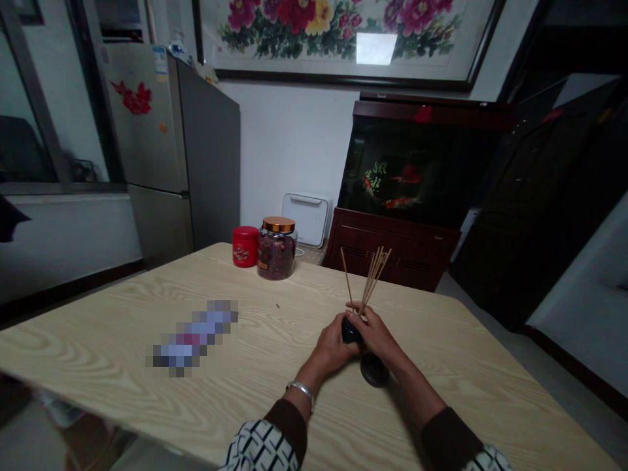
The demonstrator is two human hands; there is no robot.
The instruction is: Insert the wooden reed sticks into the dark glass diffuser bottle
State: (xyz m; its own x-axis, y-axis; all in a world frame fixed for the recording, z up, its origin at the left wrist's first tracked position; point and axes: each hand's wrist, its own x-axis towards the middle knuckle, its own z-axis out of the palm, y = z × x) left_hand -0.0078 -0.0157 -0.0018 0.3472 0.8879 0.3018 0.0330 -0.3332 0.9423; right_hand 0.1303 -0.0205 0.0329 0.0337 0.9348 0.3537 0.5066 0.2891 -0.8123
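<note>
Black and glossy, one small rounded container (350, 330) is held between the person's two hands above the pale wood-grain tabletop (265, 347), toward its near right part. Left hand (332, 347), one silver bracelet (300, 390) at the wrist: fingers closed around the container's side. Right hand (377, 333): fingers bent together at the container's mouth; whether they grip the rim or the sticks cannot be told.

Thin straight tan wooden sticks (375, 275) rise from there: one leans left, apart from the rest; the others, at least four, are bunched and lean right. Overlap prevents an exact count, and their lower ends are hidden by the hands.

One dark round flat disc (374, 371) lies on the tabletop just beside the container, near the right forearm. At the far edge stand two vessels side by side: one red cylindrical canister (245, 246) and one clear jar (277, 255) with a copper-coloured lid and dark reddish contents. One pixelated oblong object (191, 338) lies well apart, to the left.
</note>
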